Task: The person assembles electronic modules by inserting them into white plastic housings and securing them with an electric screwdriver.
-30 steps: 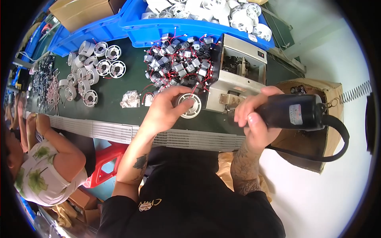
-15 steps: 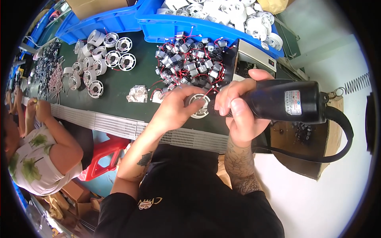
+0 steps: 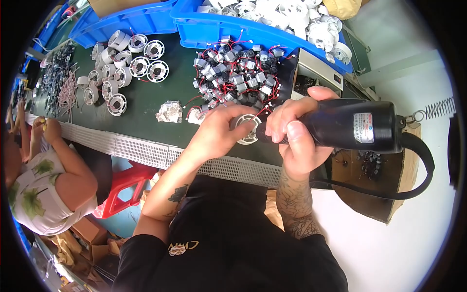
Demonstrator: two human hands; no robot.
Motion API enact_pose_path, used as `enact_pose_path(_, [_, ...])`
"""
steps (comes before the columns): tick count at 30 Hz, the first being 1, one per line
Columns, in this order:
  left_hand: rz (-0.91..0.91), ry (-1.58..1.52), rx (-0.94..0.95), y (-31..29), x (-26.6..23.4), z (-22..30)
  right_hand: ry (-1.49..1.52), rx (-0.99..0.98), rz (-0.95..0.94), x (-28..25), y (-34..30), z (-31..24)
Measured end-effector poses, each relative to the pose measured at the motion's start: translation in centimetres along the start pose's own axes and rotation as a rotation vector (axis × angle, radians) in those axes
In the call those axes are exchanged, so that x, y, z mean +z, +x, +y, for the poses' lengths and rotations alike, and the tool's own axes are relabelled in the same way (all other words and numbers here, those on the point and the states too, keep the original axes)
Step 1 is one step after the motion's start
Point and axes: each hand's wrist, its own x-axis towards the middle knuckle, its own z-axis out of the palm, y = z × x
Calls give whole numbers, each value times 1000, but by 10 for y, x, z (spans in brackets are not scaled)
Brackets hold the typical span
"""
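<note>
My right hand [image 3: 300,134] is wrapped around a black electric screwdriver [image 3: 352,125], which lies nearly level with its nose pointing left. That nose meets a round white plastic housing [image 3: 249,138] on the bench's near side. The fingers of my left hand [image 3: 219,130] curl over the housing's left side and grip it, thumb inside the ring. A red wire comes from its upper edge. What sits in the middle of the housing is partly hidden by my thumb and the tool. Just beyond lies a heap of small motors [image 3: 238,75] with red wires.
White housings [image 3: 120,78] stand grouped at left on the green bench [image 3: 146,109]. Blue bins [image 3: 219,31] line the back, one full of white parts [image 3: 311,24]. A metal box [image 3: 318,68] is behind the screwdriver. A cardboard box [image 3: 365,190] sits right; a co-worker [image 3: 53,180] works left.
The whole view has shifted slightly. My hands, the screwdriver and the housing keep nearly the same positions relative to each other.
</note>
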Motion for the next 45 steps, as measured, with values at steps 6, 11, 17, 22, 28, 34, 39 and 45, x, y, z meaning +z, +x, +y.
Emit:
enact_pose_path(6, [4, -21, 26, -1, 0, -5, -126, -25, -131, -3, -2, 8])
enact_pose_path(11, [-5, 4, 26, -2, -1, -6, -124, 1, -102, 0, -4, 9])
enact_pose_path(17, [1, 45, -19, -3, -2, 5, -217, -116, -110, -7, -1, 13])
enact_pose_path(22, [157, 453, 339, -22, -1, 18, 236, -125, 50, -14, -6, -18])
enact_pose_path(28, [444, 495, 338, 2, -46, 18, 144, -102, 84, -43, -23, -31])
enact_pose_path(34, [864, 1123, 3, 77, -209, -56, 63, -50, 164, -50, -44, -34])
enact_pose_path(39, [743, 911, 435, 130, -164, 17, -73, -60, 145, -45, -51, -36])
enact_pose_path(45, [495, 977, 400, 229, -98, 32, 134, 44, 49, -33, -56, -32])
